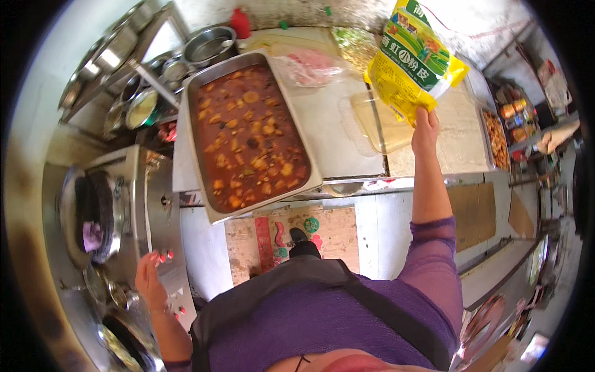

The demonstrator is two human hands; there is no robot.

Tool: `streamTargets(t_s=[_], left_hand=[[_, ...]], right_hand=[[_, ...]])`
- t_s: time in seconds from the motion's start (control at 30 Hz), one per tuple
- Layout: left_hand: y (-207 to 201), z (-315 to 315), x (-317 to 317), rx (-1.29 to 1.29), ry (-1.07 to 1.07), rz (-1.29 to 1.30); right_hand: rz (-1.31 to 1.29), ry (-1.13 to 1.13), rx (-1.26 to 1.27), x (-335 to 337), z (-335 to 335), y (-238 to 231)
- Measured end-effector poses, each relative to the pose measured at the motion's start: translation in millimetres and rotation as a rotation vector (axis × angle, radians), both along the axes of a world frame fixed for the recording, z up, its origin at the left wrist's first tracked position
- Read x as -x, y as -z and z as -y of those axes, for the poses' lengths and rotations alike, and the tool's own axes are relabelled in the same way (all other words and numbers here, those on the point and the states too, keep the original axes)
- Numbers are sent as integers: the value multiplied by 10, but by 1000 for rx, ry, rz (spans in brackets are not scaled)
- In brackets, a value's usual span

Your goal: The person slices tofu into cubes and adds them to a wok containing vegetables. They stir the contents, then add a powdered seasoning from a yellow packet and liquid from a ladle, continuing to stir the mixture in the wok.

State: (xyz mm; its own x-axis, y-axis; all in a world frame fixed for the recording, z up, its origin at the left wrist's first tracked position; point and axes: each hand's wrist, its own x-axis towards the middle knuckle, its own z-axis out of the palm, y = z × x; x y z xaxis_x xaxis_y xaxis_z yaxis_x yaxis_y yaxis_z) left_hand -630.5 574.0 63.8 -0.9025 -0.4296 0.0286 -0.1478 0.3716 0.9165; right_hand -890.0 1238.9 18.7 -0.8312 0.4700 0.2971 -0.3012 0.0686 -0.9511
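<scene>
My right hand (426,129) is closed on the lower corner of a yellow and green plastic bag (409,62), holding it up over the right part of the counter. Below the bag, a clear yellowish plastic lid or shallow tray (378,133) lies on the worktop. My left hand (150,282) hangs low at the left, beside the red knobs (166,255) of the stove front. Its fingers are loosely bent and slightly apart, with nothing visible in them. A deep steel pan (207,204) of red-brown stew (248,136) with chunks stands on the counter between my hands.
A blackened wok (102,211) sits on the steel stove at left. Metal bowls (209,46) and a red bottle (240,23) stand behind the pan. Pink stuff in clear plastic (310,67) and chopped greens (356,43) lie farther back. Stained cardboard (334,226) covers the floor.
</scene>
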Motion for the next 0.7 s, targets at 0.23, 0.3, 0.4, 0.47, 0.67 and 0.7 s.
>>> streamTargets(t_s=[0.23,0.3,0.4,0.47,0.67,0.7], left_hand=[[-67,293,-118,109,311,-8],[-62,445,-192,93,340,-135],[-10,801,-450,-165,443,-227],[76,1020,-863,-617,604,-38],[330,1558,-1846,-891,-9,-289],[349,1645,-1927,-908,-72,-331]], right_hand=[[86,-712,213,-727,2246,-681],[167,-971,193,-995,3007,-630],[254,-1365,105,-1341,4189,-439],[383,-1590,48,-1542,4922,-323],[405,-1443,209,-2192,6656,-29],[526,-1380,225,-2313,6819,20]])
